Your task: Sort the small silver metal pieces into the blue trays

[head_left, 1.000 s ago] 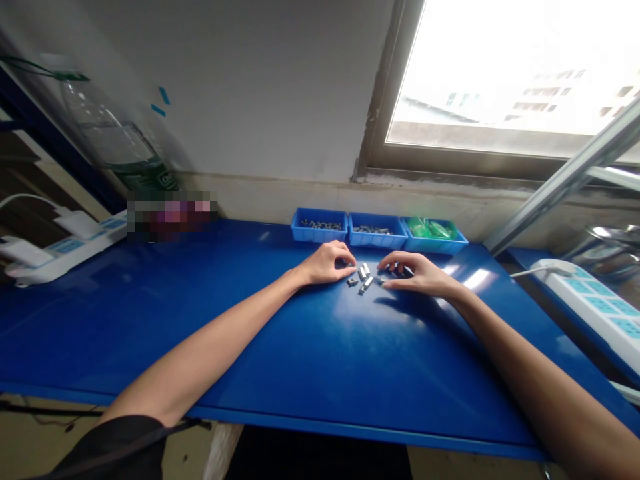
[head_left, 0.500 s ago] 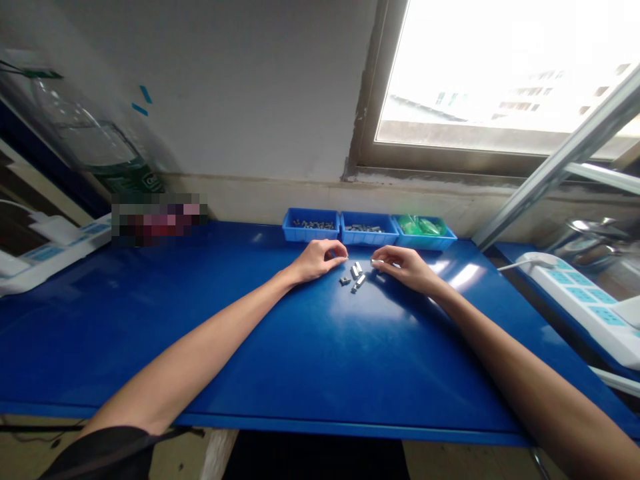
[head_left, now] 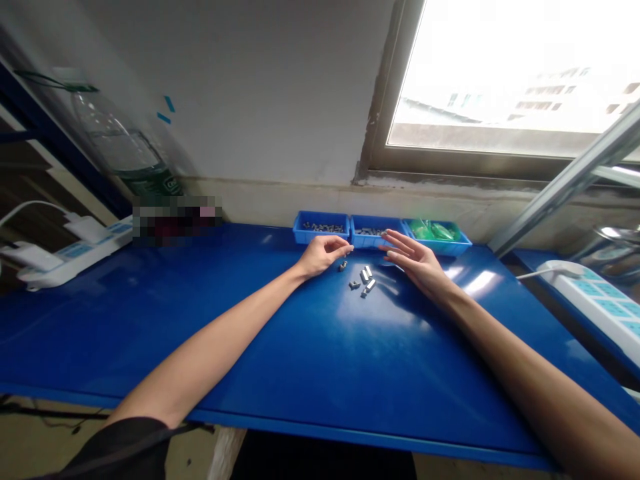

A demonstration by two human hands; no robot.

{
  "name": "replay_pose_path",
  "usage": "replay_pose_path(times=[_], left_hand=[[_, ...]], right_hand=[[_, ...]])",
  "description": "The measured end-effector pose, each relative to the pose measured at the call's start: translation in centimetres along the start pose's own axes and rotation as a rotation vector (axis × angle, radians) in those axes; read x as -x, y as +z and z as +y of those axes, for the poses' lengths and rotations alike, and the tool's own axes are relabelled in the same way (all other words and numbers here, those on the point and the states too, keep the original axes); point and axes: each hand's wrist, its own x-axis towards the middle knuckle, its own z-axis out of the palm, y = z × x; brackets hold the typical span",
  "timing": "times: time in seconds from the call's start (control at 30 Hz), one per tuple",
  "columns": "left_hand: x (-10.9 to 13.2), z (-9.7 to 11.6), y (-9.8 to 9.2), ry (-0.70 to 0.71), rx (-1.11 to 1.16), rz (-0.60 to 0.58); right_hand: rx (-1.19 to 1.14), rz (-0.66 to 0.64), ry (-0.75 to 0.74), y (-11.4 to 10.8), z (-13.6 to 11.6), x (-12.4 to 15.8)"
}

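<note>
My left hand hovers near the back of the blue table, thumb and fingers pinched together; whether anything is in the pinch is too small to see. A small grey metal part lies just below its fingertips. My right hand is raised with fingers stretched out and apart, holding nothing, its tips near the middle blue bin. Between and in front of the hands lie a few small grey metal parts.
Three small blue bins line the wall: the left bin and middle one hold small grey parts, the right bin holds green bags. White power strips lie at the far left and far right. A plastic bottle stands at the left.
My right hand has lifted off the parts and spread its fingers toward the bins. My left hand has moved slightly back, still pinched. One grey part now lies apart near the left fingertips.
</note>
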Motion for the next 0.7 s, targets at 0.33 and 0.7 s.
replay_pose_path(times=[0.33, 0.7], left_hand=[[0.03, 0.21, -0.3, -0.007, 0.226, 0.183], [-0.23, -0.01, -0.64, -0.004, 0.309, 0.293]], right_hand=[[0.076, -0.043, 0.01, -0.09, 0.67, -0.01], [0.242, -0.114, 0.017, 0.29, 0.14, 0.35]])
